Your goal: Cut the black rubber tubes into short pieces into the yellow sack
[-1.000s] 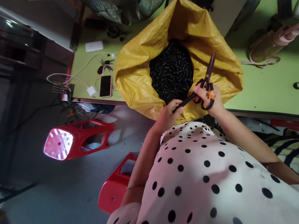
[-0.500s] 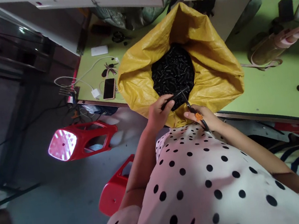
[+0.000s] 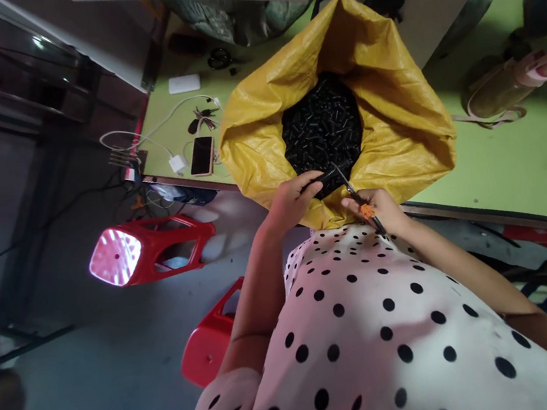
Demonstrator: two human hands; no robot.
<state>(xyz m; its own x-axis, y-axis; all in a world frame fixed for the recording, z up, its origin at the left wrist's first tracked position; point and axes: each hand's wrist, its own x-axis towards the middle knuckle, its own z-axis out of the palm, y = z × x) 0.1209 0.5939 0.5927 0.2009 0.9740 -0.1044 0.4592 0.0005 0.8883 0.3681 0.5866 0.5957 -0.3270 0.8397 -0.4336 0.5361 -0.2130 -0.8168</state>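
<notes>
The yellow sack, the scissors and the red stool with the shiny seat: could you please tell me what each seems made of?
Yellow sack: probably plastic, perhaps woven, glossy, given its sheen and stiff creases. Scissors: blades likely metal, thin and greyish; the black handles may be plastic, though partly hidden. Red stool: apparently smooth moulded plastic, judging by its bright glare.

Near head-worn view, forward and down onto yellow sack (image 3: 399, 104)

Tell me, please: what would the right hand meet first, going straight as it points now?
The scissors lead, and would probably meet the black tube in the left hand first, though depth is unclear.
</notes>
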